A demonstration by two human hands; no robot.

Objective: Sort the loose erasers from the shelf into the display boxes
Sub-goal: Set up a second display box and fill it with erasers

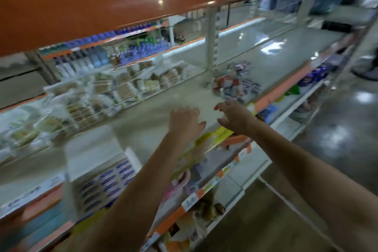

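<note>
Above the shelf (155,106), both hands' fingers (185,111) spread, empty.

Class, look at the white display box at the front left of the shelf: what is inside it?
The white cardboard display box holds rows of small erasers with blue-and-white wrappers, lying flat. Motion blur hides their print, and the left forearm covers the box's near right corner.

legible text: none | price tags (201,191) on shelf edge: blurred, unreadable | eraser box (106,185) labels: print seen, not resolved
</note>
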